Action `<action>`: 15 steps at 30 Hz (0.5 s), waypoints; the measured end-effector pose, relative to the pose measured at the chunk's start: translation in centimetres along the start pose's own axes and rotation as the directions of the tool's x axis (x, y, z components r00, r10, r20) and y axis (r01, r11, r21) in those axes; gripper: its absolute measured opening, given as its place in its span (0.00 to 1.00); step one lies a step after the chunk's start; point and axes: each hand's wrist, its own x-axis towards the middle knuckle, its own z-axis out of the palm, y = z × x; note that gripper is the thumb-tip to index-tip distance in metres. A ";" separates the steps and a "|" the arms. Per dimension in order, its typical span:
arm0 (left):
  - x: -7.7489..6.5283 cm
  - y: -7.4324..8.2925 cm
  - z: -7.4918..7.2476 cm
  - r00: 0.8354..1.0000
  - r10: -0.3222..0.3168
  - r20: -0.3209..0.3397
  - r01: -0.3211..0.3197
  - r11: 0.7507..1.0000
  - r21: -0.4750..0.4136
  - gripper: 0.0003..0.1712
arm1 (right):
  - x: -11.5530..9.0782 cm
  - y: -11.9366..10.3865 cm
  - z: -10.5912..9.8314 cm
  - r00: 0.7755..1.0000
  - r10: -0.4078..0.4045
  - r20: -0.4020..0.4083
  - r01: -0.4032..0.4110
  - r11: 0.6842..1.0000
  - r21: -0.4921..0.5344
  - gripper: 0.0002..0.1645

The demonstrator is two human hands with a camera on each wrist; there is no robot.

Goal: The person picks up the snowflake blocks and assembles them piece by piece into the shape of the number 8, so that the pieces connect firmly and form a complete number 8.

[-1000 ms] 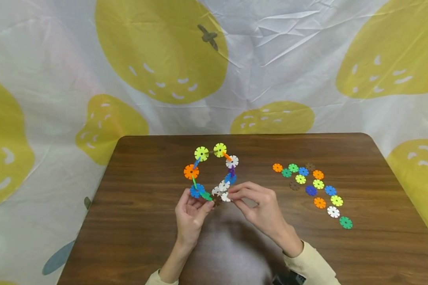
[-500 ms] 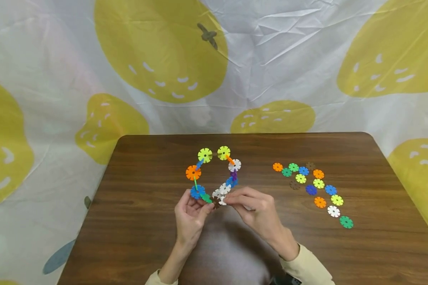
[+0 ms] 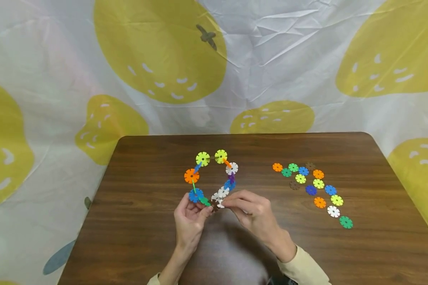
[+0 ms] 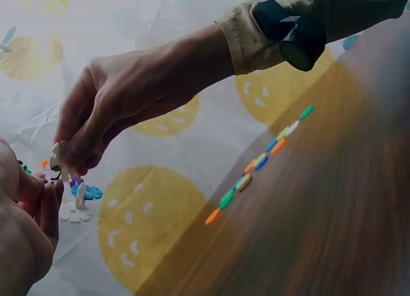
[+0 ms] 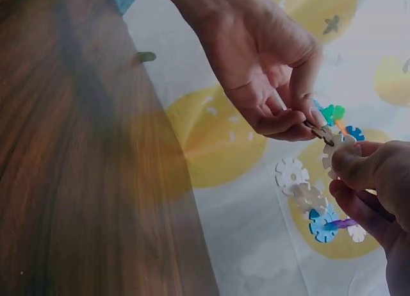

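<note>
A ring-shaped chain of slotted plastic discs is held up above the table. It runs through yellow discs (image 3: 202, 159), an orange disc (image 3: 191, 176), a blue disc (image 3: 196, 195) and white discs (image 3: 223, 192). My left hand (image 3: 189, 221) pinches a brown disc (image 3: 214, 205) at the chain's near side. Between thumb and fingers, my right hand (image 3: 258, 217) pinches a white disc (image 5: 332, 154) against that brown one. Whether their slots are engaged is hidden by the fingertips. In the right wrist view, more white discs (image 5: 292, 175) and a blue disc (image 5: 323, 225) hang below.
Loose discs of several colours lie flat on the brown wooden table (image 3: 128, 221), right of the hands, from an orange disc (image 3: 277, 167) to a green disc (image 3: 346, 222). A cloth (image 3: 264, 59) with yellow fruit prints hangs behind the table.
My right hand has moved left and slightly down, bringing the white disc up to the brown one. The chain's far side has dipped a little; my left hand has barely moved.
</note>
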 end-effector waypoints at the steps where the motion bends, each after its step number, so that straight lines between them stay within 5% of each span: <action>1: 0.0 0.0 0.0 1.000 0.008 0.003 -0.008 1.000 0.002 0.14 | 0.1 -0.1 -0.1 1.000 -0.011 0.001 0.011 1.000 -0.003 0.06; 7: -0.2 -0.1 0.3 0.999 0.047 0.001 -0.047 0.998 0.040 0.17 | 0.3 -0.5 -0.3 0.995 -0.100 0.011 0.100 0.992 -0.074 0.14; 15: -0.1 0.0 0.4 0.998 0.066 0.008 -0.067 0.997 0.039 0.17 | 0.2 -0.2 -0.2 0.996 -0.090 -0.014 0.090 0.996 -0.020 0.13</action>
